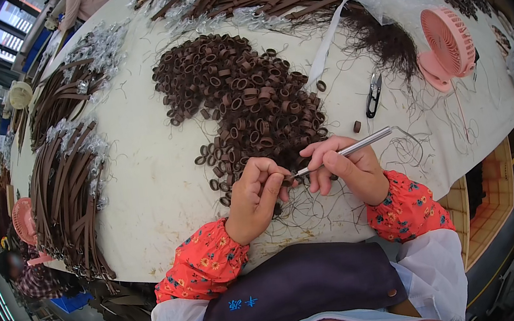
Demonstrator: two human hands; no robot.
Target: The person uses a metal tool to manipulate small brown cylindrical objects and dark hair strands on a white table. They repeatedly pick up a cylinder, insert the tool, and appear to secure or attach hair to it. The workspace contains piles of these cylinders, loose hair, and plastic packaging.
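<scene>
A small brown ring (288,181) is pinched between the thumb and fingers of the left hand (254,202), over the near edge of a pile (262,99) of similar rings. It is largely covered by the fingertips, so its shape is hard to make out. A slim silver tool (361,144) is gripped by the thumb and fingers of the right hand (356,171), with its narrow end directed at the ring; whether the two touch cannot be told. A thin cord is seen curving from the tool's outer end. The piled rings are dark brown, short and mostly oval, and are heaped at many angles. Loose threads (318,212) are strewn about the table (152,192). Black-handled snips (373,96) are placed to the right, near a pink fan (446,44). Brown straps (66,197) are bundled at the left. Blue lettering (243,303) is borne by the dark apron (310,282). At the upper left, a co-worker (84,5) is cut off by the view's rim.
</scene>
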